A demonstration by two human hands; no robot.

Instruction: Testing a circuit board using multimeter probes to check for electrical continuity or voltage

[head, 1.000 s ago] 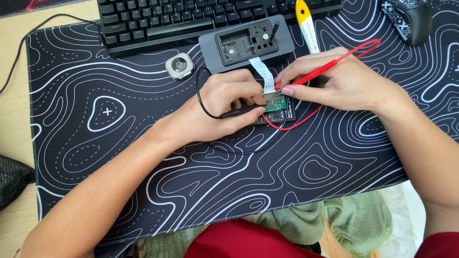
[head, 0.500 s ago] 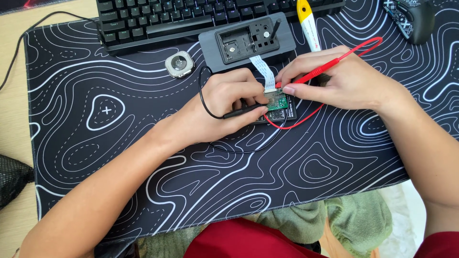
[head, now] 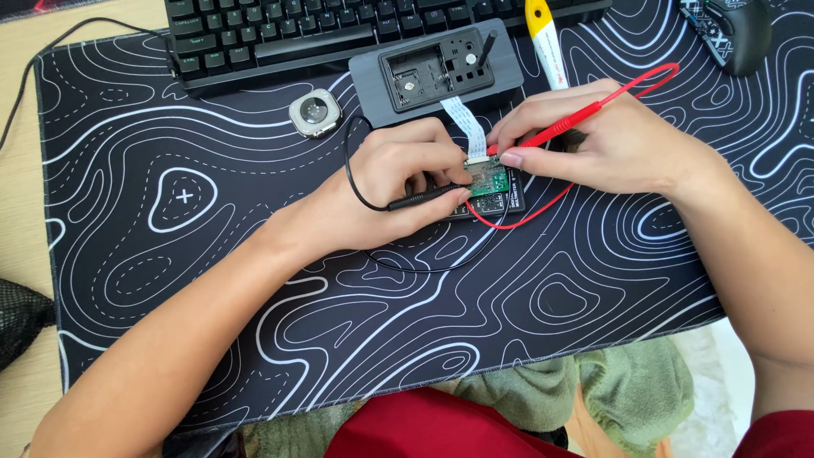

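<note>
Green circuit board (head: 489,180) between left hand (head: 394,191); right hand (head: 598,140).

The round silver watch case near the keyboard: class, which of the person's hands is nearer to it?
Left. The left hand, holding the black probe, lies just right of the watch case. The right hand, with the red probe, is farther right, beyond the green board.

Probe tips hidden under fingers of left hand (head: 386,191) & right hand (head: 593,140). Keyboard (head: 339,34), mouse (head: 733,30), yellow tool (head: 544,42) cut off at top edge. Board (head: 490,180) parts too small to tell.
</note>
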